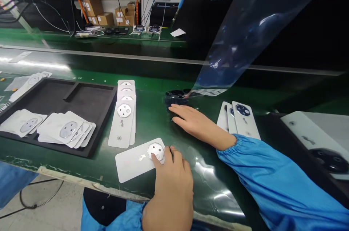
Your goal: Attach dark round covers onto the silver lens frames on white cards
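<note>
While our left hand rests closed-up fingertips on the round camera plate of a white phone cover, gold print just left of them too small to read, our right hand flat on the green belt, fingers together, tips near a clear film, stack of covers beyond the left fingertips.

Both arms are covered by long sleeves of bright blue, thin, creased fabric. The right sleeve, lower right of the frame, ends at the wrist in a gathered elastic cuff. The left sleeve, bottom centre, is the same fabric and colour. The right hand and left hand are bare.
</note>
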`<action>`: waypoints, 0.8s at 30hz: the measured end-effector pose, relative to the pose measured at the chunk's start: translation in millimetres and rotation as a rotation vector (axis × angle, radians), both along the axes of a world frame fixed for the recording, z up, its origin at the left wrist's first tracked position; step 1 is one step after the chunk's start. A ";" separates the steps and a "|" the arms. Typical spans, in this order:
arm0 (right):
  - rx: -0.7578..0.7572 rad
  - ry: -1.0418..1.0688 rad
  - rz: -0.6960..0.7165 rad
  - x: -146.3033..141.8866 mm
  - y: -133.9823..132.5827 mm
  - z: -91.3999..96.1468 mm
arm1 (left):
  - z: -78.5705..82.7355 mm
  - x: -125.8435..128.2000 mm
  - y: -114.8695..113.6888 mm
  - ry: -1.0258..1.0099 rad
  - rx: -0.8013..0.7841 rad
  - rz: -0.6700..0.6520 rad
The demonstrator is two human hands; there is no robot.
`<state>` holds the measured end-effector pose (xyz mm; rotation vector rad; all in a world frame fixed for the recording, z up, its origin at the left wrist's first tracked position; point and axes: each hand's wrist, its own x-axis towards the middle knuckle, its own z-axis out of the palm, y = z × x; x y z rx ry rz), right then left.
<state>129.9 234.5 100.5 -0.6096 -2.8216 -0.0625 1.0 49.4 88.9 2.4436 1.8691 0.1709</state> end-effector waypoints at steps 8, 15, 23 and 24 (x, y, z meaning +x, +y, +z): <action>-0.244 0.036 -0.096 8.6 9.3 2.8 | -6.9 4.1 -2.5 0.039 -0.037 0.008; -0.609 0.279 -0.162 19.1 4.0 46.3 | -6.8 6.8 -3.2 0.046 -0.067 0.004; -1.567 0.645 -0.398 -30.7 -52.1 27.7 | 14.2 2.1 -19.7 -0.063 0.218 0.050; -1.619 0.645 -0.416 -34.3 -57.1 23.0 | 19.0 -2.0 -25.2 -0.074 0.226 0.045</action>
